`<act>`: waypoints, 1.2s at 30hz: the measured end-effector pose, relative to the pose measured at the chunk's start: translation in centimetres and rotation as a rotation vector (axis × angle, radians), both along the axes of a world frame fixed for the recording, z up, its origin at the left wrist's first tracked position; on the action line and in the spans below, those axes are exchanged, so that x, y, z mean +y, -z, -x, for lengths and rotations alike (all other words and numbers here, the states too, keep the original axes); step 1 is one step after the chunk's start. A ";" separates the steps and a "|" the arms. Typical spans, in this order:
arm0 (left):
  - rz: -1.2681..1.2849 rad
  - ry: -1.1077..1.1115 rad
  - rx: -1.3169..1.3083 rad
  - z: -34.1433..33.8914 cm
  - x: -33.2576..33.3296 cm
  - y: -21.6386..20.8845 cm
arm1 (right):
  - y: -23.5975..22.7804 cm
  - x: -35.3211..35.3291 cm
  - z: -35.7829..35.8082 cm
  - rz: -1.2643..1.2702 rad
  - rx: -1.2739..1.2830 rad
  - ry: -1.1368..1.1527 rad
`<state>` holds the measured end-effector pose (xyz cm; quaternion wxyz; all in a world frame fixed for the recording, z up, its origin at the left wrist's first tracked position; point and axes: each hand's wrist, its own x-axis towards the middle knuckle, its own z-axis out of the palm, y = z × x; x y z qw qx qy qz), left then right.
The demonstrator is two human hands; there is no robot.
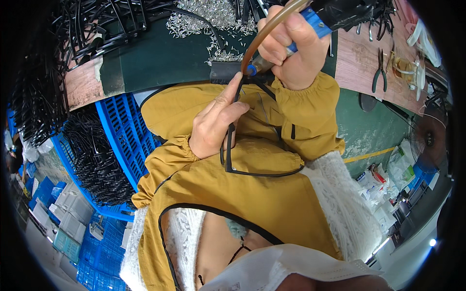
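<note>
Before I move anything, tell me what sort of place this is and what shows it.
Probably a workshop for assembling small goods: a blue basket is heaped with similar black parts, many small metal pins lie spread on the bench, and pliers lie toward the right.

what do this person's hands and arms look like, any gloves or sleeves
The left hand and right hand are bare, without gloves. The left sleeve and right sleeve are loose, mustard-yellow fabric with gathered wrists.
</note>
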<state>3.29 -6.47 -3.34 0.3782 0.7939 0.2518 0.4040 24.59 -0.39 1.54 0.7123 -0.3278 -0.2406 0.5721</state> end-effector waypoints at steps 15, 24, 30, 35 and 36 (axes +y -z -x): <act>-0.056 -0.229 -0.149 1.8 1.8 -3.6 | -0.5 -3.3 -4.1 -0.231 0.095 -0.201; 0.198 -1.178 0.213 16.9 9.3 -6.0 | 2.4 -0.5 -10.7 -0.150 0.002 0.216; 0.238 -0.942 -0.202 13.5 18.3 -3.1 | 2.5 -1.2 -9.9 -0.164 0.057 0.257; -0.563 -0.826 0.278 11.1 17.0 -4.4 | 1.2 -0.8 -9.2 -0.097 -0.047 0.302; -0.569 -0.553 0.338 10.8 17.0 -4.8 | 1.1 -0.6 -9.0 -0.096 -0.040 0.293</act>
